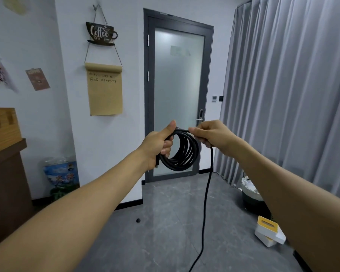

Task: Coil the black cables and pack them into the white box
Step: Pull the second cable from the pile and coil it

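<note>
Black cable (182, 154), one item, centre of the frame, held up in front of the glass door (178, 95). Condition: partly coiled. Several loops hang as a ring from the left hand (158, 146), whose fingers are wrapped around the gathered strands with the thumb laid along the top. One plug end pokes out below that hand.

Right hand (210, 135), just right of the coil: fingers curled, pinching the strand where it meets the top of the ring. From under this hand the uncoiled tail (206, 193) drops straight down and runs out of the bottom edge of the frame; its remaining length cannot be told.

Step in hand, by judgement: winding, not yet packing. The next move likely calls for the right hand to slide down the tail, draw up another loop of matching size and lay it into the left hand's grip without twisting the strand.

White box (270, 231) with yellow top: lower right, on the grey floor (165, 222), tilted, well apart from the coil.

Also present: grey curtain (292, 85) at right; paper wall roll (105, 91) upper left.
</note>
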